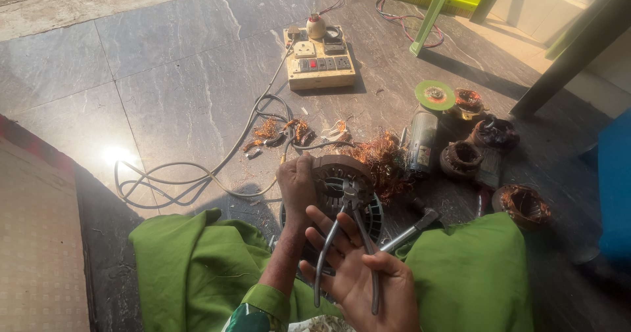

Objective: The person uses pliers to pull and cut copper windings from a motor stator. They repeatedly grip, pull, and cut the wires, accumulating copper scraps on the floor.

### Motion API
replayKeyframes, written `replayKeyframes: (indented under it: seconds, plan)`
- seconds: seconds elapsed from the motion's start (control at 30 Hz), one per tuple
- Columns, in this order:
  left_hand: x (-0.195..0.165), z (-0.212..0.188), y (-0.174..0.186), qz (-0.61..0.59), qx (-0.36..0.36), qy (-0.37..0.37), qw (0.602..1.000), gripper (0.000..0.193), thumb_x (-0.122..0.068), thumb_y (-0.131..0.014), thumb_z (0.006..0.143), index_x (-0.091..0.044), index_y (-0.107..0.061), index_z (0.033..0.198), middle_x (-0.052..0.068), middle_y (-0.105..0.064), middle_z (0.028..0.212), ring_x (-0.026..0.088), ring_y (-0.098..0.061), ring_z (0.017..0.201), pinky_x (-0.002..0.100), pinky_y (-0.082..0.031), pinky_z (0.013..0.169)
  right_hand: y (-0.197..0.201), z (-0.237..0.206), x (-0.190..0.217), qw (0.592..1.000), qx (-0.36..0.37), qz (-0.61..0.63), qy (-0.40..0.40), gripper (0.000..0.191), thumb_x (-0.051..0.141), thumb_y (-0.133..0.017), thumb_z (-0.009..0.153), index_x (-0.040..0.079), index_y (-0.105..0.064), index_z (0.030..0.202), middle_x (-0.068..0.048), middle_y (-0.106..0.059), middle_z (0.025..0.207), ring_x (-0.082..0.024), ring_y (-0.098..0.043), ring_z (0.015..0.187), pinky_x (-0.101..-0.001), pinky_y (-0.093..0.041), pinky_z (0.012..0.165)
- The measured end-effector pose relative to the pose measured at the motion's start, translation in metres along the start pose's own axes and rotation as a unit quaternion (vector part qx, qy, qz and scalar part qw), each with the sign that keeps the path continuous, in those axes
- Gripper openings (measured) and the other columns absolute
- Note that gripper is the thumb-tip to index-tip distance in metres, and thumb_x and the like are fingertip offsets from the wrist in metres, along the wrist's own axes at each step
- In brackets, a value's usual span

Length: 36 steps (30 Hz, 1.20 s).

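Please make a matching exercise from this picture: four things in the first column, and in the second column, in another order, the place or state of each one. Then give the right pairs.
Things:
1. pliers
2. light bulb
3. green disc
4. motor stator

Places or states:
A. upright on the wooden switchboard
B. steadied at its rim by the left hand
C. lying flat on the stone floor, right of the switchboard
D. handles spread across the open right hand, tips at the stator

Pairs: 1-D, 2-A, 3-C, 4-B
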<state>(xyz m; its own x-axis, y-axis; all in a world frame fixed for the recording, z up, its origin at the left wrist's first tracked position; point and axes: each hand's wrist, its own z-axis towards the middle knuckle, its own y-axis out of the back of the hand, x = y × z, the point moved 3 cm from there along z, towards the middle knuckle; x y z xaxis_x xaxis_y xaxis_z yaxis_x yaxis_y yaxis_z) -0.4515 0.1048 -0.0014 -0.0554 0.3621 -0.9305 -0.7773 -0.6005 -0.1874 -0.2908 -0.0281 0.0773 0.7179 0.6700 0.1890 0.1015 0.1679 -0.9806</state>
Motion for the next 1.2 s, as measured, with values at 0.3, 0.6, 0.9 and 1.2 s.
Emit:
replayKeyframes:
  seconds: [0.3, 0.6, 0.9, 1.2]
  plan:
    - [-0.001, 0.0002, 0.0006, 0.003, 0.006, -0.012, 1.0, 0.051, -0.02, -0.05, 0.101, -0.006, -0.055, 0.053, 0.001, -0.049, 0.044, 0.01, -0.038, 0.038, 0.032, -0.028, 0.038, 0.001, -0.003, -0.0014, 1.0, -0.016, 0.017, 0.012, 0.051, 0.006, -0.057, 0.086, -0.001, -0.051, 0.136, -0.024, -0.026, 0.166, -0.035, -0.058, 0.126, -0.0572, -0.051, 0.098]
    - [-0.0049, -0.0017, 0.0018, 0.003, 0.005, -0.014, 1.0, 0.049, -0.02, -0.051, 0.101, -0.005, -0.058, 0.055, 0.001, -0.051, 0.045, 0.009, -0.041, 0.039, 0.033, -0.031, 0.039, -0.0007, -0.0036, 0.0017, 1.0, 0.003, 0.016, 0.02, 0.05, 0.006, -0.056, 0.088, -0.001, -0.049, 0.138, -0.022, -0.025, 0.167, -0.033, -0.057, 0.121, -0.0518, -0.051, 0.093]
    - [-0.0017, -0.0004, 0.0014, 0.001, 0.003, -0.022, 1.0, 0.049, -0.02, -0.051, 0.101, -0.005, -0.058, 0.055, 0.001, -0.051, 0.046, 0.008, -0.041, 0.04, 0.031, -0.03, 0.038, -0.0022, -0.0045, -0.0001, 1.0, 0.006, 0.019, 0.014, 0.05, 0.007, -0.054, 0.09, -0.001, -0.048, 0.139, -0.022, -0.023, 0.168, -0.032, -0.055, 0.123, -0.0519, -0.05, 0.095]
    - [-0.0042, -0.0003, 0.0018, 0.013, -0.002, -0.014, 1.0, 0.05, -0.021, -0.051, 0.101, -0.003, -0.059, 0.055, 0.002, -0.051, 0.044, 0.009, -0.042, 0.038, 0.033, -0.031, 0.037, 0.0018, -0.0057, 0.0011, 1.0, 0.003, 0.019, 0.023, 0.044, 0.028, -0.04, 0.105, 0.0, -0.049, 0.138, -0.022, -0.025, 0.166, -0.025, -0.053, 0.11, -0.0399, -0.05, 0.085]
